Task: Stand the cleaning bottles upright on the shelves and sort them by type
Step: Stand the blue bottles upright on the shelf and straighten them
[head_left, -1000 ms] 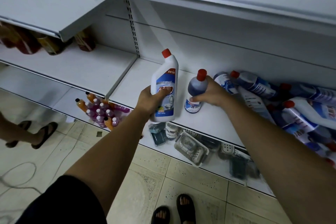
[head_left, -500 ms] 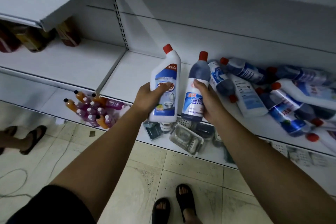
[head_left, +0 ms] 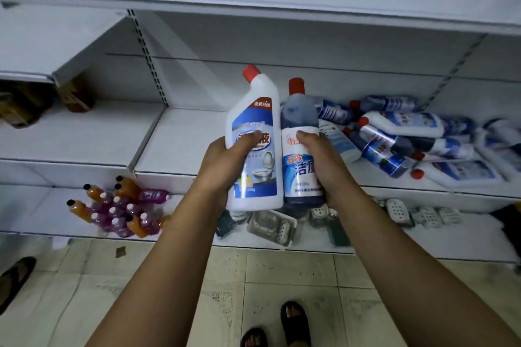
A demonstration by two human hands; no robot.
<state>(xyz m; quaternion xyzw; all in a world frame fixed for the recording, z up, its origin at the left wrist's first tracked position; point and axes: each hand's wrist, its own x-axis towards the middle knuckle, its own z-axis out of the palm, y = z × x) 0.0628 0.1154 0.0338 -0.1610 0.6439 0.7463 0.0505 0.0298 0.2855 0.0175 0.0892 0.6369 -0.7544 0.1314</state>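
Note:
My left hand (head_left: 222, 163) grips a white angled-neck toilet cleaner bottle (head_left: 255, 127) with a red cap, held upright in the air in front of the shelf edge. Beside it, my right hand (head_left: 321, 160) grips a dark blue round bottle (head_left: 300, 121) with a red cap and white label, also upright. The two bottles touch side by side. On the middle shelf (head_left: 183, 144) to the right lies a pile of fallen bottles (head_left: 408, 138), both white and dark blue ones, on their sides.
The lower shelf holds a cluster of small orange and purple bottles (head_left: 118, 205) and several plastic soap dishes (head_left: 272, 227). Brown jars (head_left: 76, 93) stand at the far left. My sandalled feet (head_left: 293, 324) are on the tiled floor; another person's sandal (head_left: 14, 279) shows at left.
Both bottles have been lifted off the middle shelf and drawn towards me, ending side by side in the air. The camera has tilted up, showing more of the shelving.

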